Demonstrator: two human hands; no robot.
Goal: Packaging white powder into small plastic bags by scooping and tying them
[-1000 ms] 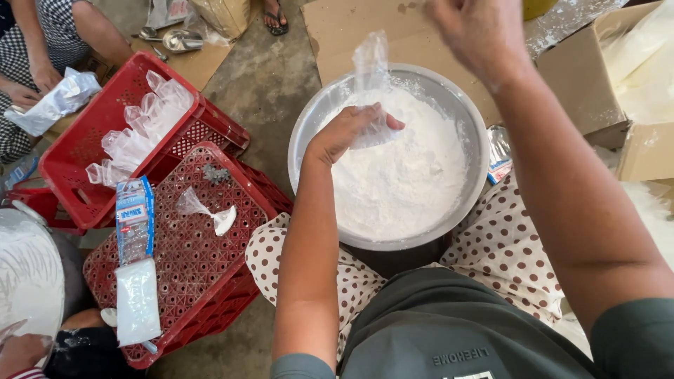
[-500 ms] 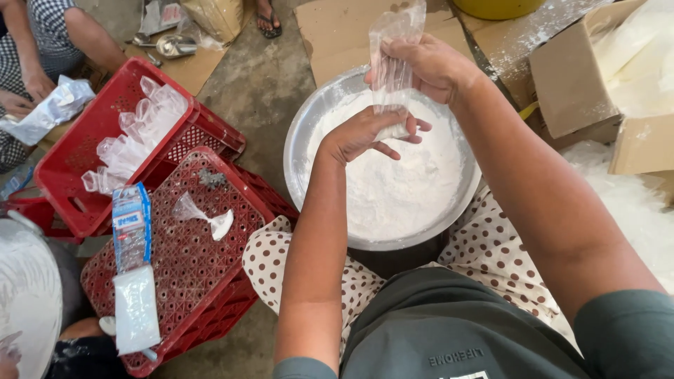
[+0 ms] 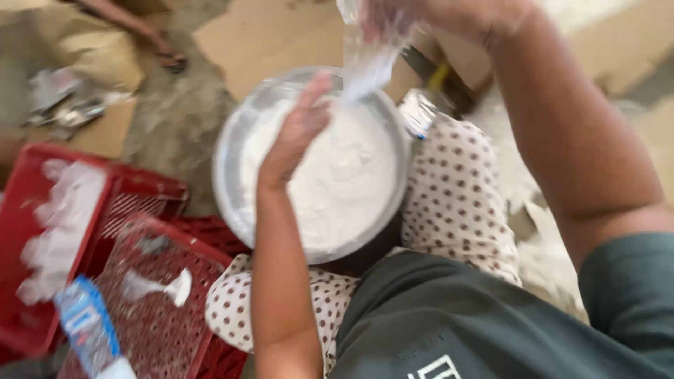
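A round metal bowl (image 3: 232, 133) full of white powder sits between my knees on spotted cloth. My right hand (image 3: 435, 15) is raised at the top edge, gripping the top of a small clear plastic bag (image 3: 365, 67) that hangs down over the bowl. My left hand (image 3: 298, 130) is over the powder with fingers together and pointing up at the bag's lower end; the picture is too blurred to show whether it touches the bag.
Two red plastic crates (image 3: 133, 217) stand at the left, one holding several filled clear bags (image 3: 60, 231), the other upside down with a small filled bag (image 3: 161, 286) on it. A blue and white packet (image 3: 88, 326) lies at the lower left. Flat cardboard (image 3: 267, 35) lies behind the bowl.
The view has swung right and down and blurred. My right hand has lifted the bag higher, and my left hand has risen off the powder toward the bag's lower end.
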